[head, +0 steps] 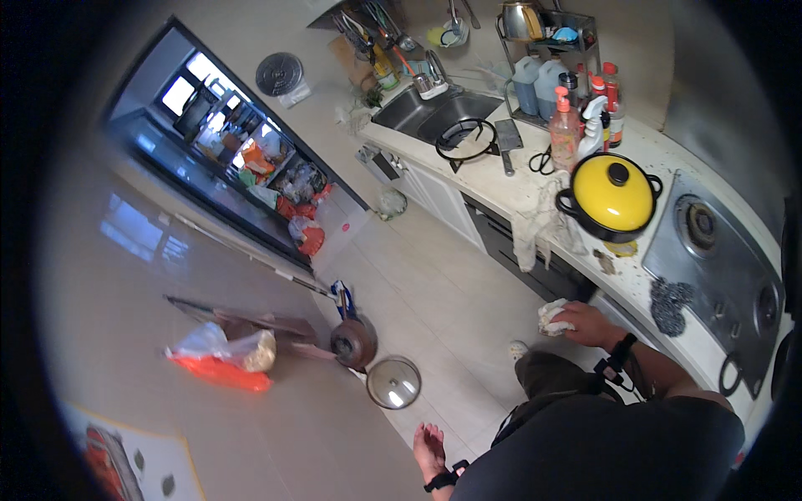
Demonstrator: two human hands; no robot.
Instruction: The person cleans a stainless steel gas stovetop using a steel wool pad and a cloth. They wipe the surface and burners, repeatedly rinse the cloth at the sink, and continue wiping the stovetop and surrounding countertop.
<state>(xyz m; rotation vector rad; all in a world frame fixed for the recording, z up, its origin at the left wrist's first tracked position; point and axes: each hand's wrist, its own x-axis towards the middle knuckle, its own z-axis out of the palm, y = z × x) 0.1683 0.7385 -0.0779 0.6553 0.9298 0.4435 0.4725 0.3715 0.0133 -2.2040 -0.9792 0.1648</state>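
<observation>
My right hand (pixel 583 324) is closed around a crumpled white cloth (pixel 553 317), held in front of the counter edge above the floor. My left hand (pixel 430 446) hangs low near the wall, its fingers loosely spread with nothing in them. On the counter beyond my right hand stands a black pot with a yellow lid (pixel 614 191). A gas hob (pixel 714 275) lies to its right, with a steel-wool scourer (pixel 670 305) on its near edge. Another pale rag (pixel 539 219) drapes over the counter's front edge.
A cleaver (pixel 508 139), scissors (pixel 541 161) and a pan support ring (pixel 466 139) lie near the double sink (pixel 432 116). Bottles (pixel 564 138) crowd the back. A glass lid (pixel 394 382) and a brown pan (pixel 353 343) are along the left wall. A doorway (pixel 232 144) opens beyond.
</observation>
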